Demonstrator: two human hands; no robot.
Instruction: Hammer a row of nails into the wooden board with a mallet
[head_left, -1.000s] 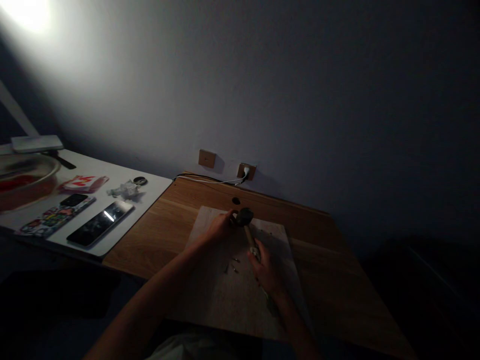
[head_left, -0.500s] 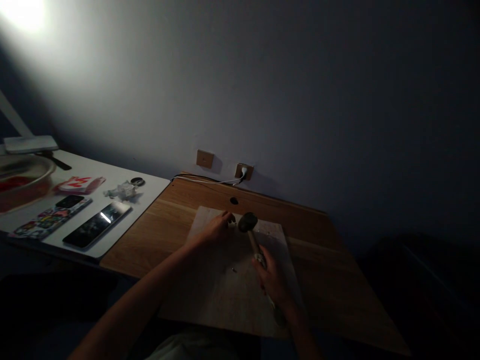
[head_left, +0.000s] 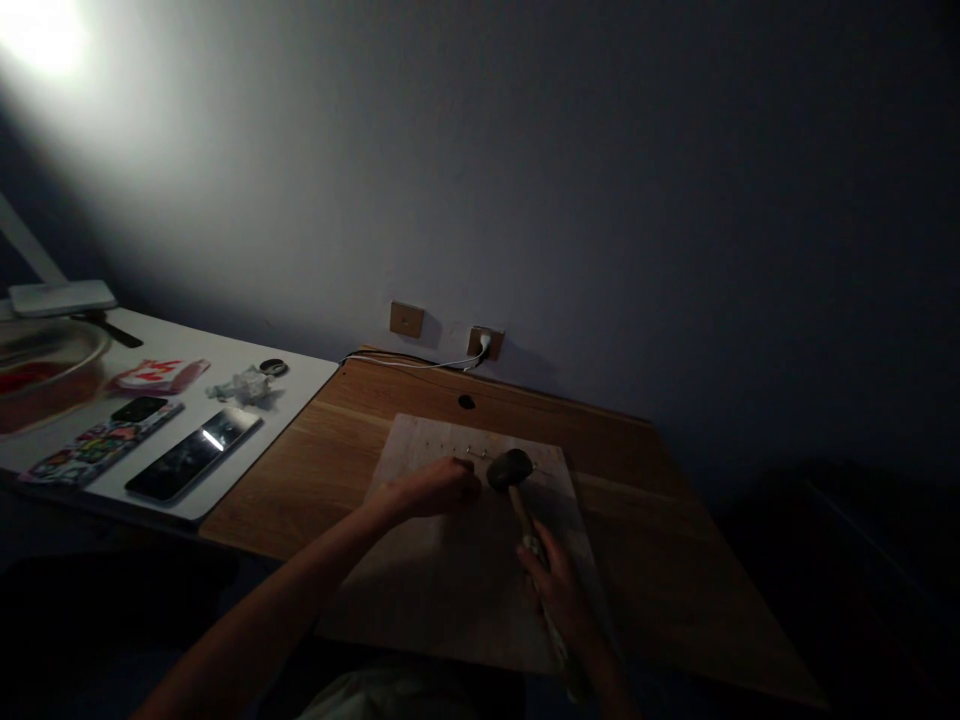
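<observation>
A pale wooden board [head_left: 442,590] lies on a brown wooden desk [head_left: 322,460]. My right hand [head_left: 559,590] is closed round the handle of a hammer [head_left: 510,470], whose dark head hovers over the board's far part. My left hand [head_left: 439,488] rests on the board just left of the hammer head, its fingers curled together; what they pinch is too small to make out. A row of small nails [head_left: 469,450] shows along the board's far edge.
A white tabletop [head_left: 225,400] at the left carries two phones [head_left: 195,455], a red-and-white packet [head_left: 157,375], a crumpled wrapper and a bowl [head_left: 45,360]. Wall sockets [head_left: 484,343] with a white cable sit behind the desk. The room is dim.
My left hand has drawn back from the board's far edge toward me. The hammer head has shifted right and nearer. The loose nails seen mid-board earlier are hidden now.
</observation>
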